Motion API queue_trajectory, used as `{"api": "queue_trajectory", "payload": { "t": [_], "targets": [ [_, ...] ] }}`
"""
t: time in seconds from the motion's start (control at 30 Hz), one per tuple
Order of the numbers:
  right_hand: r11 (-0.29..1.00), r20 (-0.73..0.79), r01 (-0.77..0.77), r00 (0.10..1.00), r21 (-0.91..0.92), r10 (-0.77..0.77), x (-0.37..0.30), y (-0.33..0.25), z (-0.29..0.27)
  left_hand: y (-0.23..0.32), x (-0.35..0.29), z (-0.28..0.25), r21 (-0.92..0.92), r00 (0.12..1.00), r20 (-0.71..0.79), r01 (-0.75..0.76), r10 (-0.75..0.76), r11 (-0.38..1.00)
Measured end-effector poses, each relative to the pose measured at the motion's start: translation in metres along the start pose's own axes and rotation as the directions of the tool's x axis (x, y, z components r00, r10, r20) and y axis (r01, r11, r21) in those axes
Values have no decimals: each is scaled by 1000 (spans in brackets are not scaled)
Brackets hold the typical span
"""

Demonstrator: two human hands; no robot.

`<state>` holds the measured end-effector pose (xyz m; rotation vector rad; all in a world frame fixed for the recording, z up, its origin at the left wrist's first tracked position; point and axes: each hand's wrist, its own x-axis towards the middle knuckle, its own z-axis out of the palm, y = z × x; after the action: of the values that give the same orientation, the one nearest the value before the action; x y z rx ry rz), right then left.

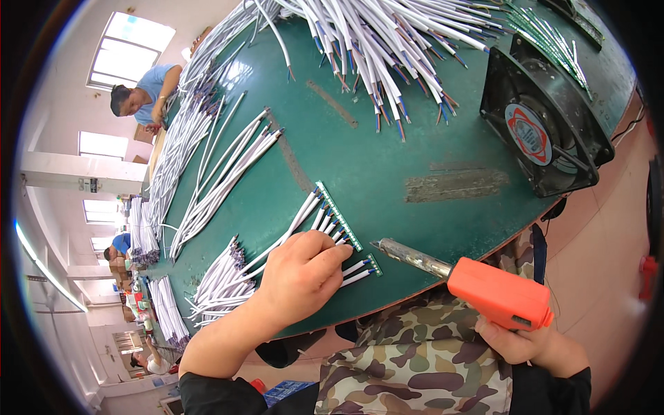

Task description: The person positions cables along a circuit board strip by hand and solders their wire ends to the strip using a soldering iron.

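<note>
My right hand (515, 339) is wrapped round the handle of an orange-red soldering gun (499, 294). Its metal tip points left, close to the narrow green circuit board strip (339, 216) on the table. White cables (304, 216) run up to that strip side by side, their thin wire ends along its edge. My left hand (304, 273) is closed over these cables, thumb and forefinger pinching a white cable by the strip; the palm hides part of it. A shorter board piece (374, 265), with white cables at it, lies just below the strip.
A black fan (546, 124) stands at the right of the green table (387, 162). Loose white cables (373, 41) are heaped at the far side, with green strips (550, 45) beside them. More cable bundles (225, 277) lie to the left. A person (149, 93) works beyond.
</note>
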<state>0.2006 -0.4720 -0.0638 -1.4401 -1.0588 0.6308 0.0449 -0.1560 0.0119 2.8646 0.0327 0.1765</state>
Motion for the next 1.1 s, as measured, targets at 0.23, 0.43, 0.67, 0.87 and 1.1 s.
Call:
{"api": "queue_trajectory", "payload": {
  "t": [0.23,0.43,0.67,0.87,1.1],
  "targets": [
    [987,25,-71,997,142,68,12,-3,7,-9,7,-5,-38,994,79,-73,76,997],
    [958,44,-164,986,234,158,21,-8,9,-9,13,-11,-36,984,149,-93,97,995],
    [963,67,-148,988,226,136,25,-11,7,-10,22,-14,-72,982,155,-100,110,992],
    [954,86,-158,986,255,141,27,-13,4,-6,27,-18,-85,974,190,-105,120,991],
    [948,79,-151,988,280,134,21,-8,9,-5,34,-21,-86,968,219,-104,120,991]
  ]
}}
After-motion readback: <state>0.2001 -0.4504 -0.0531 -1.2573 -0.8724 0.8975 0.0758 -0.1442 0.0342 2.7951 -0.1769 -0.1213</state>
